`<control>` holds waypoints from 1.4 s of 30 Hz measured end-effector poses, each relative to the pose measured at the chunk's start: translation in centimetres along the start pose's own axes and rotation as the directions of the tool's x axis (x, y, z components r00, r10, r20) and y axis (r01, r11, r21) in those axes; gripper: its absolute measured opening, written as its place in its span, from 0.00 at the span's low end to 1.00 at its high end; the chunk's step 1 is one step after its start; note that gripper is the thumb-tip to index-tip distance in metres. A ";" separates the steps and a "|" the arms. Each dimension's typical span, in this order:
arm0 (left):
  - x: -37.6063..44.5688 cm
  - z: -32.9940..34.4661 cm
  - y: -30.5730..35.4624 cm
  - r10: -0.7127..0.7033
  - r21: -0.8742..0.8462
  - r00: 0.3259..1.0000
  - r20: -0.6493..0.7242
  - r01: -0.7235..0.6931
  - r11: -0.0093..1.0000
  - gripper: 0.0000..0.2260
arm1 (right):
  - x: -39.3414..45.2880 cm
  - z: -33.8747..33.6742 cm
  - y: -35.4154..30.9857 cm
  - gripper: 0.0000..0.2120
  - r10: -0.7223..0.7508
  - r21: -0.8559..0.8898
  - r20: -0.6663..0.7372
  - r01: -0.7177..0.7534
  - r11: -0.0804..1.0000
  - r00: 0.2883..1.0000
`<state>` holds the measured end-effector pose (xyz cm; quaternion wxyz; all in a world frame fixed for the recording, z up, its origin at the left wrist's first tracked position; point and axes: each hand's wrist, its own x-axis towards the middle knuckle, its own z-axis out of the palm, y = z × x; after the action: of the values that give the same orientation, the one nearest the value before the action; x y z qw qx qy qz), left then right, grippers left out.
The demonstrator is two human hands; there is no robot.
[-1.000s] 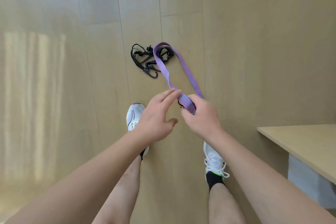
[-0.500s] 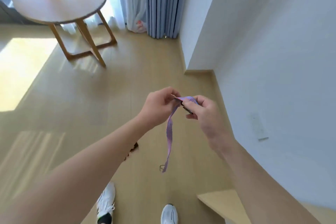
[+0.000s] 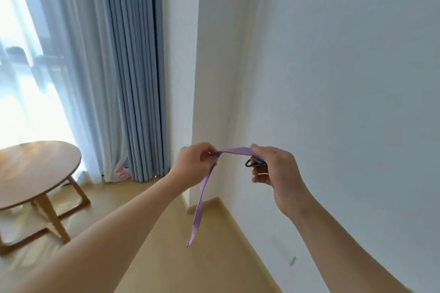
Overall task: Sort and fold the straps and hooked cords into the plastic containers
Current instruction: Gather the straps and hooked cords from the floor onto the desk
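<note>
A purple strap [image 3: 235, 151] is stretched between my two hands at chest height. My left hand [image 3: 195, 164] pinches it at one point, and from there a long tail [image 3: 201, 200] hangs down towards the floor. My right hand [image 3: 273, 169] grips the other end, where a small black hook [image 3: 248, 163] sticks out by the fingers. No plastic container and no other cords are in view.
A round wooden table [image 3: 35, 169] stands at the left by a bright window. Blue-grey curtains [image 3: 133, 78] hang behind it. A white wall [image 3: 333, 102] runs close along the right, with a wall corner just beyond my hands.
My head has tilted up from the floor to the wall and curtains. My hands rose with the strap and moved apart, pulling a short length taut; the black cords on the floor left view.
</note>
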<state>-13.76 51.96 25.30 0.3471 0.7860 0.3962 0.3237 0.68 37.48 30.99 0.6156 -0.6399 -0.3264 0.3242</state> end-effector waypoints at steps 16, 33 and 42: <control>-5.2 0.3 18.4 0.576 -0.292 0.817 0.027 -0.545 0.786 0.26 | -13.6 -5.7 -2.8 0.06 -0.307 -0.380 -0.305 0.180 0.907 0.902; -25.7 10.7 22.3 0.642 -0.610 0.494 0.586 -0.253 0.751 0.11 | -34.2 -13.9 -3.6 0.08 -0.248 -0.176 -0.636 0.176 0.969 0.731; -38.9 16.7 25.2 0.487 -0.487 0.160 0.859 -0.037 0.872 0.13 | -48.7 -22.5 -4.9 0.06 -0.247 -0.011 -0.680 0.327 0.945 0.690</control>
<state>-9.16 2.90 27.20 0.5881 0.7910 -0.1206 -0.1175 -9.18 -15.14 37.26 0.7690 -0.6190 -0.1594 -0.0116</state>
